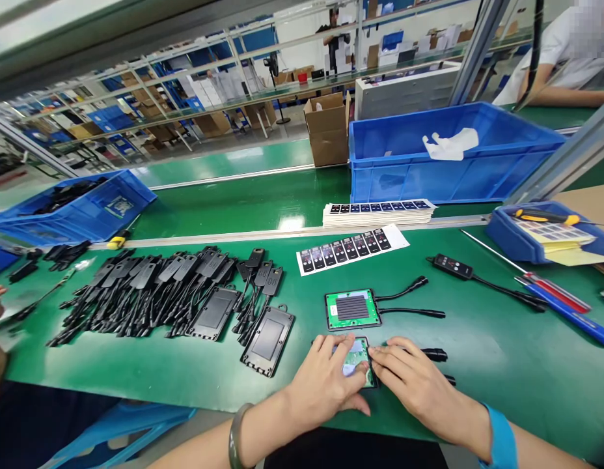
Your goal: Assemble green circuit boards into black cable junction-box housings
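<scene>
A green circuit board (355,354) in a black frame lies on the bench directly before me, partly covered by my fingers. My left hand (326,374) grips it from the left, with fingers on its top face and the thumb near the lower edge. A pale bluish patch shows under those fingers. My right hand (414,378) is closed at the board's right edge, where the black cables (435,354) come out beneath it. Just beyond lies a second circuit board (353,309) with a dark ribbed pad and two cables. Two black cover plates (267,341) lie to the left.
A pile of black cabled controllers (150,280) spreads across the left. Label sheets (351,250) and a label stack (377,213) lie ahead. Screwdrivers (556,290) and a labelled controller (453,266) are at right. Blue bins (429,179) stand behind; co-workers are at both sides.
</scene>
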Tool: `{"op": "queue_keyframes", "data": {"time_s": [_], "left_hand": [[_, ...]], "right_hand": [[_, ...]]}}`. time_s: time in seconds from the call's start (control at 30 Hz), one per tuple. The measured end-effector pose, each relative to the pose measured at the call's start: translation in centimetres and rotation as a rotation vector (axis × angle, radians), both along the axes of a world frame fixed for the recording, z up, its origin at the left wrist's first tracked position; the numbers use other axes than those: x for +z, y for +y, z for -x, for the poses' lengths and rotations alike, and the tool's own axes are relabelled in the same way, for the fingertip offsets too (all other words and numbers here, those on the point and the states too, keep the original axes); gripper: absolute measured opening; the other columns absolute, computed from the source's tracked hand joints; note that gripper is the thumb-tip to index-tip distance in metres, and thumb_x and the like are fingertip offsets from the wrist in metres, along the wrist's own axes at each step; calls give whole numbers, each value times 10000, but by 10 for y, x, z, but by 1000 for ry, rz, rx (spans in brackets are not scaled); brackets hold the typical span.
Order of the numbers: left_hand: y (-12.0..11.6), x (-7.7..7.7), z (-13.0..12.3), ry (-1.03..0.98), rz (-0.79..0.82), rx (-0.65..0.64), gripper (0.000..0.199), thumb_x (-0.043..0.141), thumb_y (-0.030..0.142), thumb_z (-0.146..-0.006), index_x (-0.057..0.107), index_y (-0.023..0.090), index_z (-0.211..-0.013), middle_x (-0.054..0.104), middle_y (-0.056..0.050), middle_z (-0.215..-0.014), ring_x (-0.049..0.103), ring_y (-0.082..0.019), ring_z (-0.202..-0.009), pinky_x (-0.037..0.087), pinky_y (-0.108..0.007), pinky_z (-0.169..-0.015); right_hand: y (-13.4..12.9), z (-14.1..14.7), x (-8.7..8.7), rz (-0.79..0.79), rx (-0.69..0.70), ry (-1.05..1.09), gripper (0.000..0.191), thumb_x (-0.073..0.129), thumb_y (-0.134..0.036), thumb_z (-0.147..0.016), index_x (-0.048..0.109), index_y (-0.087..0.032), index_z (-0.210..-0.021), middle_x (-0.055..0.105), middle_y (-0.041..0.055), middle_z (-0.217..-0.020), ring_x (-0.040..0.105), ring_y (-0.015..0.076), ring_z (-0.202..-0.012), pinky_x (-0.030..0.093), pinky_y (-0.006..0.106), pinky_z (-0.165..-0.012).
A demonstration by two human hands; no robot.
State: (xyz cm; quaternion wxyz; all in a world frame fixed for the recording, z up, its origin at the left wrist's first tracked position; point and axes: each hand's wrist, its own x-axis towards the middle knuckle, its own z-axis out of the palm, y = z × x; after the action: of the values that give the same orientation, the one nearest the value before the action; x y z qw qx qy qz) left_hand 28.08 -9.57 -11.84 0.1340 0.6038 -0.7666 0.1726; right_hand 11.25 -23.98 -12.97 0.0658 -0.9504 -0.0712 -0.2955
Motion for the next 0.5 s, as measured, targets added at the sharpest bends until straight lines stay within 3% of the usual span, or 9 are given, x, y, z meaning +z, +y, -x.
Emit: {"op": "queue_keyframes", "data": {"time_s": [0.17, 0.27, 0.4, 0.5], "left_hand": [[2, -3, 5, -8, 17, 36, 405, 646, 551, -803, 617, 218, -1032, 609, -205, -1198, 589, -299, -973, 517, -403, -704], [6, -6, 14, 16, 81, 109, 290, 632, 429, -858, 621, 201, -1037, 608, -199, -1209, 595, -303, -1030, 543, -433, -781], [8, -13, 30, 20, 144, 208, 232, 615, 317, -879, 621, 174, -1062, 564, -205, -1282, 518, -332, -1214, 492, -515, -962], [8, -19, 42, 25, 202, 302, 227, 601, 222, -879, 630, 175, -1099, 617, -151, -1214, 555, -291, -1172, 462, -498, -1007]], "right_hand": [[-3, 3, 1, -116, 12, 25, 227, 432, -73, -931, 637, -122, -1017, 677, 100, -1040, 594, 209, -915, 485, 417, -873], [-4, 5, 5, -155, 18, 106, 279, 500, -188, -918, 593, -122, -1172, 639, 113, -1173, 563, 242, -983, 489, 429, -875], [-3, 2, 5, -10, 4, 155, 342, 456, -296, -959, 582, -85, -1195, 629, 124, -1202, 541, 264, -942, 487, 422, -774], [-2, -1, -1, 91, -47, 107, 335, 387, -284, -987, 615, -77, -1119, 655, 121, -1125, 530, 261, -891, 446, 420, -749]]}}
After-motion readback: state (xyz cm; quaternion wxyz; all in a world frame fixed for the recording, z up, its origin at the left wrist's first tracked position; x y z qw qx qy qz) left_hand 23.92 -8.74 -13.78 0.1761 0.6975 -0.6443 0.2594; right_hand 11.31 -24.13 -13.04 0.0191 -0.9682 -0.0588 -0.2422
